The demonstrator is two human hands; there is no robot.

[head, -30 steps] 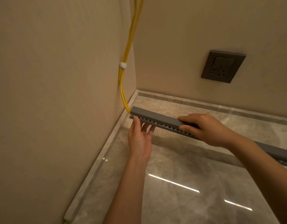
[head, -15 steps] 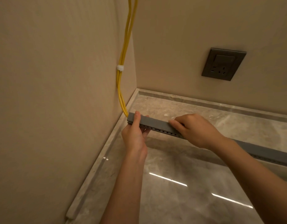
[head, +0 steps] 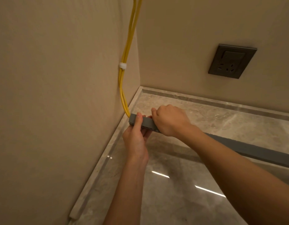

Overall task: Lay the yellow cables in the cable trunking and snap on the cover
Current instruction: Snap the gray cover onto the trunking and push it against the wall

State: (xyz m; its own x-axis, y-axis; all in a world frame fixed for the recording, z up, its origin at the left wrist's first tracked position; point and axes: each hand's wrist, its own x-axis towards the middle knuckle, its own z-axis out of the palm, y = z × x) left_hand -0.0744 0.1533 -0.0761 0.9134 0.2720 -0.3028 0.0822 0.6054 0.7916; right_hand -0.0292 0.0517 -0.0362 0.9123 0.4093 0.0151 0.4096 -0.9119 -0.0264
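Observation:
Yellow cables [head: 124,62] run down the left wall, held by a white clip [head: 122,66], and enter the left end of a grey slotted cable trunking [head: 148,123] with its grey cover on top. The trunking stretches from the wall out to the right edge [head: 254,150]. My left hand [head: 137,135] grips the trunking's left end from below, thumb up over its front face. My right hand [head: 169,120] is curled over the top of the cover just beside it, pressing down.
A dark wall socket [head: 232,61] sits on the far wall. A marble skirting [head: 205,101] borders the glossy marble floor [head: 181,192]. The beige left wall [head: 59,95] is close to the trunking's end.
My right hand has slid left along the cover toward the wall end. My left hand has closed up from below onto the trunking's left end.

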